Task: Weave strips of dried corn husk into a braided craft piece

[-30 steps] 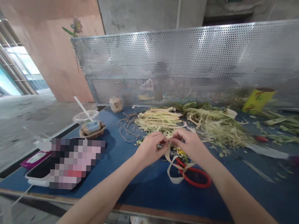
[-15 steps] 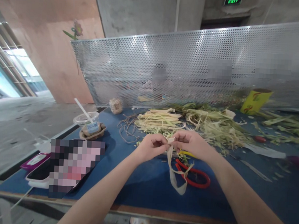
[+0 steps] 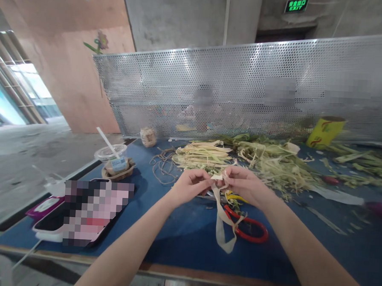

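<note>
A long, pale, ribbon-like strip (image 3: 221, 228) hangs in a loop from between my two hands, its lower part over the blue table. My left hand (image 3: 190, 186) pinches the strip's upper end, where a small flat cream piece shows between the fingertips. Close beside it, my right hand (image 3: 248, 185) pinches the same strip with its thumb and fingers. Just below the hands lie scissors with red handles (image 3: 255, 237) and a yellow-handled tool (image 3: 237, 198), partly covered by the strip and green scraps. Behind my hands is a bundle of pale yellow husk-like strips (image 3: 203, 154).
Green and dry leaves (image 3: 273, 160) are heaped at the back right, near a yellow roll (image 3: 326, 132). Thin cord (image 3: 162, 165) lies left of the bundle. A lidded cup (image 3: 116, 159) and a phone (image 3: 55, 217) sit at left. A perforated metal screen (image 3: 181, 87) stands behind.
My hands have moved slightly apart at the top of the strip. The small cream piece now shows more plainly between them, and the strip hangs a little lower.
</note>
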Demonstrator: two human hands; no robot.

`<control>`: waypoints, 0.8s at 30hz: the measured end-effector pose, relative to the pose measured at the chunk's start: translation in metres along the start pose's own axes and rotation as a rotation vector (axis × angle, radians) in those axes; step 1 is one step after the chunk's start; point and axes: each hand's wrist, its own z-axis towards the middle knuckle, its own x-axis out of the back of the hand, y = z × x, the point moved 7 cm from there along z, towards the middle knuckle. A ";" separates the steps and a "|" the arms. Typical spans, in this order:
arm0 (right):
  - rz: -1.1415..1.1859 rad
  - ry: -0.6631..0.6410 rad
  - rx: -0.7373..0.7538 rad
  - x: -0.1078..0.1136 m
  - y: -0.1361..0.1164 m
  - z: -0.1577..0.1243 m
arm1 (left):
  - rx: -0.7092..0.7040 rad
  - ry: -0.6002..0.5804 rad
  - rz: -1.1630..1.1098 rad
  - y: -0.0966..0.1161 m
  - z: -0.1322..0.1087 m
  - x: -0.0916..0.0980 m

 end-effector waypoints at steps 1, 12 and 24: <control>-0.001 -0.003 0.016 0.000 -0.002 0.000 | 0.003 0.021 -0.007 0.000 0.001 0.002; -0.188 0.109 0.083 0.004 -0.007 0.005 | -0.084 0.289 -0.022 -0.003 0.005 0.023; -0.602 0.196 -0.021 -0.002 0.005 0.006 | -0.191 0.468 0.200 0.008 -0.005 0.030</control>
